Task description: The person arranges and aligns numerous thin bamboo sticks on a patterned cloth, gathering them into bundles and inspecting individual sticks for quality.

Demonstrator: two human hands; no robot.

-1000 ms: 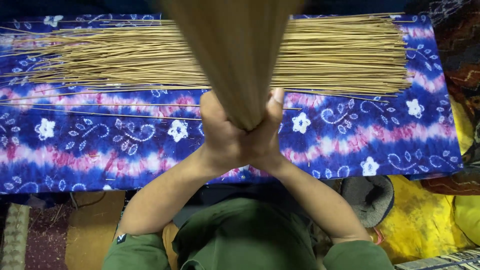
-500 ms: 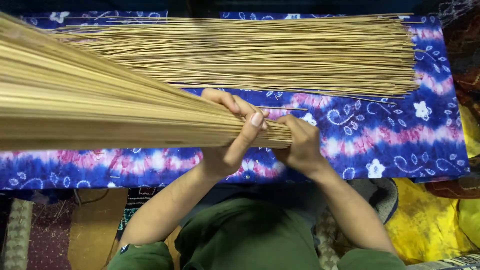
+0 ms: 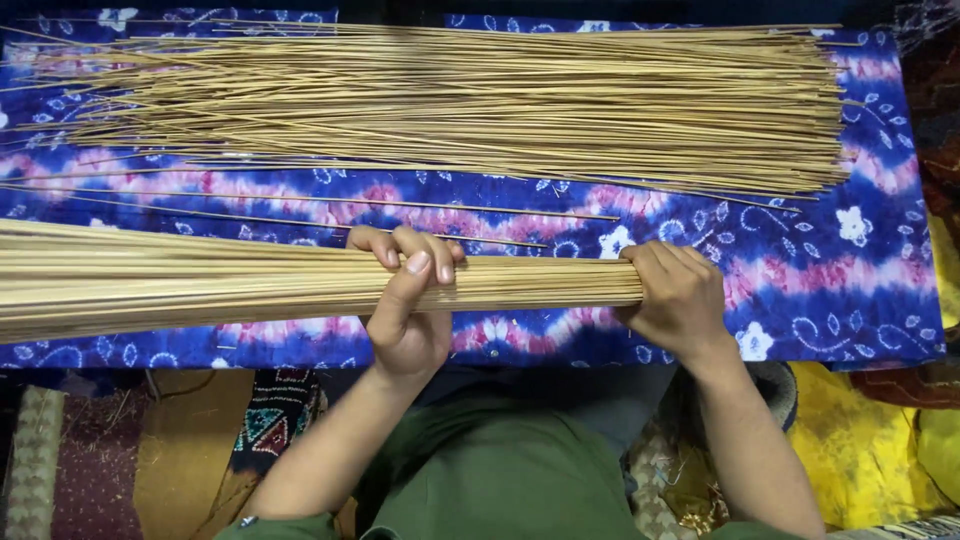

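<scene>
A thick bundle of thin tan sticks (image 3: 200, 285) lies level across the near part of a blue, pink and white patterned cloth (image 3: 820, 290), running off the left edge of the head view. My left hand (image 3: 408, 300) wraps around the bundle near its middle, thumb on top. My right hand (image 3: 678, 298) grips the bundle's right end, covering the stick ends. A wide loose layer of the same sticks (image 3: 480, 105) is spread over the far half of the cloth. A few single sticks (image 3: 400, 205) lie between that layer and the bundle.
My green-clad lap (image 3: 500, 470) is just below the cloth's near edge. Yellow fabric (image 3: 860, 440) lies at the lower right, patterned textiles (image 3: 270, 420) and a brown mat (image 3: 170, 450) at the lower left.
The bundle swung from pointing up toward the camera down to the left until it lies level. My hands moved apart, the right sliding to the bundle's end.
</scene>
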